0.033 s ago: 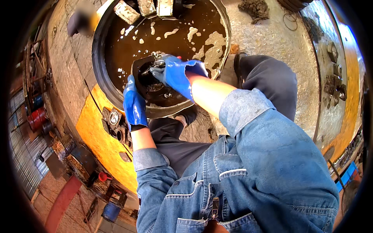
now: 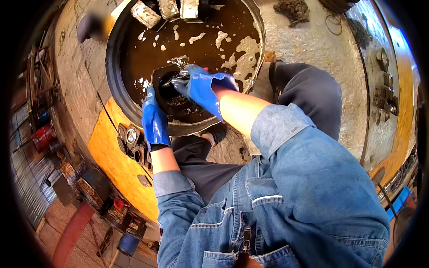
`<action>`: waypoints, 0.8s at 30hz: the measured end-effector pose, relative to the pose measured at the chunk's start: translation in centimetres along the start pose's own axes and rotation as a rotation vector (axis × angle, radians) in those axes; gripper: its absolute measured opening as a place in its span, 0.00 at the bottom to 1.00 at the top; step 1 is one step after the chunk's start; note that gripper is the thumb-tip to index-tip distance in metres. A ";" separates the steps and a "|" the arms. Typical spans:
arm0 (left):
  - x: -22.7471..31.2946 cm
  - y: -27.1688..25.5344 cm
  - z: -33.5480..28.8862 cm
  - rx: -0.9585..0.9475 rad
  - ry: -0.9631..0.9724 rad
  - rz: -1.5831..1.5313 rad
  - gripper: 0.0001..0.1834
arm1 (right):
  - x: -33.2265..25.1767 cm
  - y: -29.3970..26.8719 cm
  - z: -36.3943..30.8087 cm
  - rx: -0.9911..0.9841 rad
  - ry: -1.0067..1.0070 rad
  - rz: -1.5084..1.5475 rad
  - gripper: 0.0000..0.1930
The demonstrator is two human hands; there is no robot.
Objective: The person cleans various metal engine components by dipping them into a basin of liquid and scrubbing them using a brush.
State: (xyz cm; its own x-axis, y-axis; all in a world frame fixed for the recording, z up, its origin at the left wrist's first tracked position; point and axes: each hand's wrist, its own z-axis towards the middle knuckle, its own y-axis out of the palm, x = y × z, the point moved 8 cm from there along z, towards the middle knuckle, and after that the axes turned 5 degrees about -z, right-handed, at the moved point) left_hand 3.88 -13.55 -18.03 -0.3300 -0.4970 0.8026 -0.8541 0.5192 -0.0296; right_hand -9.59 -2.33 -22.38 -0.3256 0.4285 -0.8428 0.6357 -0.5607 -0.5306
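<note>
A wide round metal basin (image 2: 117, 82) holds brown liquid with patches of foam. At its near side a dark, wet metal housing (image 2: 157, 82) with a round opening sits partly in the liquid, tilted toward me. My left hand (image 2: 155, 118), in a blue glove, is closed on the housing's left edge. Over the opening, my gloved right hand (image 2: 196, 87) has its fingers curled round something. A small red end sticks out beyond that hand and shiny wet metal shows at the fingertips, but the held thing is mostly hidden.
Several pale block-shaped pieces (image 2: 168, 8) stand at the basin's far side. Greasy metal parts (image 2: 134, 142) lie on a yellow board left of my knee. More metal parts (image 2: 385, 96) are at far right. A dark fibrous clump (image 2: 292, 11) and a wire ring (image 2: 334, 25) lie beyond the basin.
My right hand has shifted very slightly over the housing's opening, and the splashes around it look different. My left hand and the housing keep their place.
</note>
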 end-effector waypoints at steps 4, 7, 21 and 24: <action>-0.5 0.1 0.5 -0.002 -0.045 -0.078 0.29 | 2.0 3.1 -0.6 -0.106 0.626 1.000 0.23; 0.1 2.0 1.0 -0.089 -0.034 -0.137 0.29 | 4.1 3.2 4.0 -0.281 0.277 0.603 0.23; -0.2 1.0 0.6 -0.078 0.057 -0.232 0.27 | -8.8 -2.8 1.6 -0.945 -0.370 -0.594 0.16; 0.5 1.8 -0.3 -0.087 0.070 -0.204 0.27 | -9.1 0.6 0.7 -0.907 -0.740 -0.857 0.14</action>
State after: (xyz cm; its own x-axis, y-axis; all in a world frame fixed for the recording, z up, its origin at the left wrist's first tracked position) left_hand 2.29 -12.66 -17.46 -0.1227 -0.5501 0.8261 -0.8612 0.4726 0.1868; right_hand -6.75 -6.98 -15.10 -0.9272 -0.2195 -0.3035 0.1881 0.4281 -0.8840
